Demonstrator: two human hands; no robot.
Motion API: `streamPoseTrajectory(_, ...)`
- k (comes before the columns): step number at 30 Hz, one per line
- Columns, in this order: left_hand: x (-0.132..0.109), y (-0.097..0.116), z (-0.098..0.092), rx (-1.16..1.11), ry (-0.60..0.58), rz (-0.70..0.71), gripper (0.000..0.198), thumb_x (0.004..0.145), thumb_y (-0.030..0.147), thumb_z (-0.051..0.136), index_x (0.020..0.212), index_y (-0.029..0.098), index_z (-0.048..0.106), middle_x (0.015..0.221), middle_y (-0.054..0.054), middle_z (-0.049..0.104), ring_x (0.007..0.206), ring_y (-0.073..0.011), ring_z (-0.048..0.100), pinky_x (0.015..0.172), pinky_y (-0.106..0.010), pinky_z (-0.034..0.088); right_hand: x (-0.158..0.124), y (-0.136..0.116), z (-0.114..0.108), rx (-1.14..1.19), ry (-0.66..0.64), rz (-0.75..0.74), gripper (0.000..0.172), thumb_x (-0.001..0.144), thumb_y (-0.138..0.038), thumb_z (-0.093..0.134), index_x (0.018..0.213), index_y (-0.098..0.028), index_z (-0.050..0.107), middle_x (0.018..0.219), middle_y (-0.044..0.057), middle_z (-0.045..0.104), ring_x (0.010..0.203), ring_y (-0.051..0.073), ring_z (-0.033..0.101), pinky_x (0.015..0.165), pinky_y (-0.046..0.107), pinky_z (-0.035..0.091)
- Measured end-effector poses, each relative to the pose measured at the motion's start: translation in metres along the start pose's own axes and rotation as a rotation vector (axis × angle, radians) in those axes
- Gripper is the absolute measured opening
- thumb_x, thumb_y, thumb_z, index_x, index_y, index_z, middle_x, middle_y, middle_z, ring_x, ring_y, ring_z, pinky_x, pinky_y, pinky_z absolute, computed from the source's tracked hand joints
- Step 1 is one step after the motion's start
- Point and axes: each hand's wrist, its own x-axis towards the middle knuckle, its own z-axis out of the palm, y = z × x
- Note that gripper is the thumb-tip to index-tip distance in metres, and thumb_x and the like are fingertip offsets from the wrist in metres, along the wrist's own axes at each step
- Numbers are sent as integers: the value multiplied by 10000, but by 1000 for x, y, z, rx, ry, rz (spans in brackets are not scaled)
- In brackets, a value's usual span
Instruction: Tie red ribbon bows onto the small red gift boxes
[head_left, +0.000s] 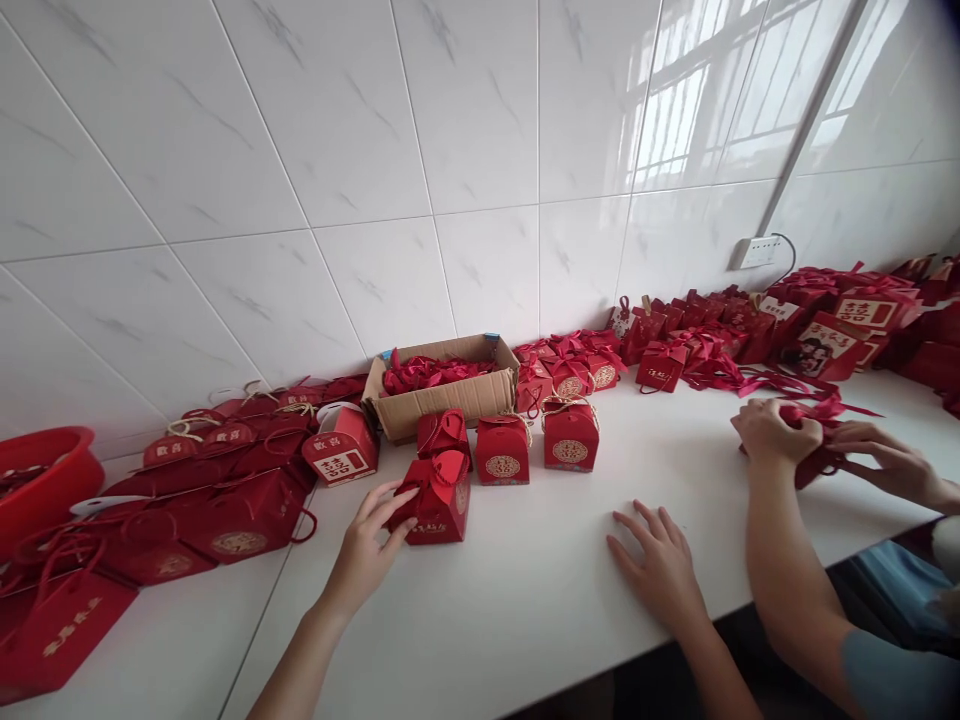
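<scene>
My left hand [369,530] has its thumb and fingers on the left side of a small red gift box [444,518] with a heart-shaped top piece and gold print. Flat on the white table, fingers spread, my right hand [660,568] holds nothing. Just behind the gripped box stands another red gift box [431,434]. To its right are two upright boxes with round gold emblems, one red box [503,452] and a second red box [571,440], both with cord at the top.
A cardboard box [442,398] of red ribbons stands against the tiled wall. Several red boxes [240,520] and a red basin [56,465] are at left. At right, a co-worker's hands [776,435] hold a red ribboned box, near piled red boxes [825,340].
</scene>
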Motion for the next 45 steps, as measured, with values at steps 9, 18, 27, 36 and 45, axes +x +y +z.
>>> streamPoseTrajectory(9,-14,-44,-33,245,155,-82,323,839,376,488,1084,209,617,1109,-91,492,940,-237,599,698,-340,566,4,2,-1,68,-36,71,403,819,-472,494,1128,-255,633,1324,75,529,1318,397,323,1014,567,322)
streamPoseTrajectory(18,52,-64,5,183,218,-18,306,823,369,484,1010,190,647,1084,-102,519,1049,-273,556,908,-421,489,85,-42,-12,449,-122,93,1115,637,-513,704,1481,-221,35,1494,187,174,1375,347,248,1025,466,368)
streamPoseTrajectory(27,42,-57,23,83,221,-4,415,861,336,481,1263,239,521,1412,-110,346,1331,-318,341,1064,-518,339,119,-83,20,420,21,-177,1290,465,-532,836,1472,-266,76,1507,161,-201,1405,413,-36,1065,524,307)
streamPoseTrajectory(36,30,-64,35,-90,190,-38,674,769,182,471,1413,253,284,1405,-129,416,1235,-243,496,871,-364,533,136,-68,38,608,27,-98,910,551,-438,809,1320,-248,360,1452,143,103,1391,330,191,1074,443,337)
streamPoseTrajectory(45,32,-118,11,20,545,-262,611,723,260,529,1302,132,380,1327,-204,411,1309,-377,333,1065,-594,256,137,-73,42,611,-14,-156,874,536,-437,811,1285,-280,389,1401,106,230,1370,305,251,1053,419,369)
